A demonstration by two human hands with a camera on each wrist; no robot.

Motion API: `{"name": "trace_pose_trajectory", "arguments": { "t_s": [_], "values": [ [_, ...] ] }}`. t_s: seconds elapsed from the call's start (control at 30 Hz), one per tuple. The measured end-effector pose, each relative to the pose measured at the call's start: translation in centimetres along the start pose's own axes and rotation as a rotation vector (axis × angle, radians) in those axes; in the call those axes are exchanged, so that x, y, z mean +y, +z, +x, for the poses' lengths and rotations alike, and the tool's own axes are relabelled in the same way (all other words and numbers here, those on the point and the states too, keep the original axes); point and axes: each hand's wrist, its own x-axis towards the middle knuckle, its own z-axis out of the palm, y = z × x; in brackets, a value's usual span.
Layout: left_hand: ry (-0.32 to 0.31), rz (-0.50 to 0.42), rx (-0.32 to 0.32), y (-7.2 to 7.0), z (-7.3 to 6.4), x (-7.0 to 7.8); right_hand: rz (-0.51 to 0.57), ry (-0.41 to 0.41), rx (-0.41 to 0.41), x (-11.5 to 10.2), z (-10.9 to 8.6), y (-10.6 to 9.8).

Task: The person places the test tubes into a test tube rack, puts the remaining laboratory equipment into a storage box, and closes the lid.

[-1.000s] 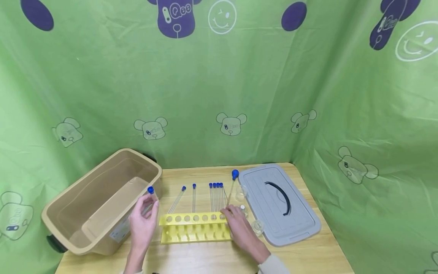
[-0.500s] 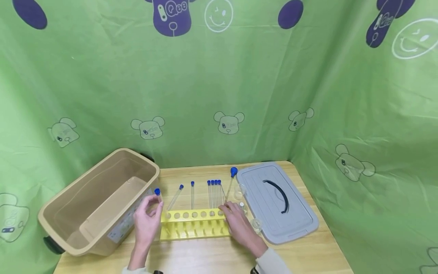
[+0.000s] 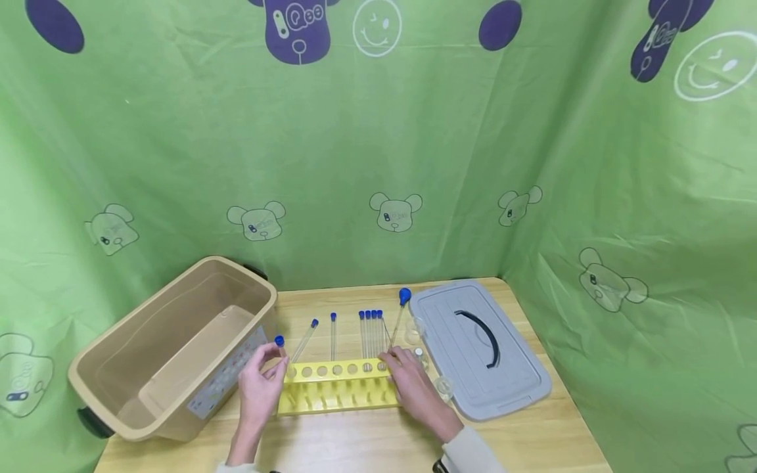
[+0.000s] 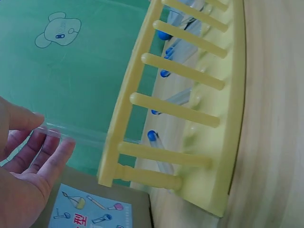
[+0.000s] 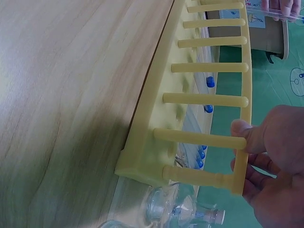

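Observation:
My left hand (image 3: 259, 386) pinches a clear test tube with a blue cap (image 3: 280, 341) between thumb and fingertips. The tube stands upright over the left end of a yellow test tube rack (image 3: 338, 399); in the left wrist view the clear tube (image 4: 78, 135) runs from the fingertips toward the rack's top bar. At the rack's other end my right hand (image 3: 415, 392) grips the top bar, the thumb (image 5: 242, 127) on one side and fingers curled beneath. Behind the rack lie several capped test tubes (image 3: 370, 336), one single tube (image 3: 334, 338) and a slanted one (image 3: 305, 340).
A tan storage box (image 3: 171, 315) stands at the left, close to my left hand. On the right lies its grey lid (image 3: 467, 371) with a black handle. Between lid and rack are a blue-bulbed dropper (image 3: 405, 297), a small stoppered bottle (image 5: 209, 216) and clear glassware (image 3: 443, 387).
My left hand has moved right with the test tube, from beside the box to the rack's left end, and the tube has come lower. My right hand keeps its grip on the rack.

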Motion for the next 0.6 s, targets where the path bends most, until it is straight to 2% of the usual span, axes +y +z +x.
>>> {"name": "trace_pose_trajectory", "arguments": {
  "t_s": [0.3, 0.6],
  "values": [
    [-0.003, -0.004, -0.023, 0.1, -0.5, -1.3, -0.006, 0.006, 0.002, 0.1, -0.1, 0.1],
    [0.038, 0.035, -0.011, 0.6, -0.8, -2.0, 0.003, 0.014, -0.012, 0.2, -0.1, 0.1]
  ]
}}
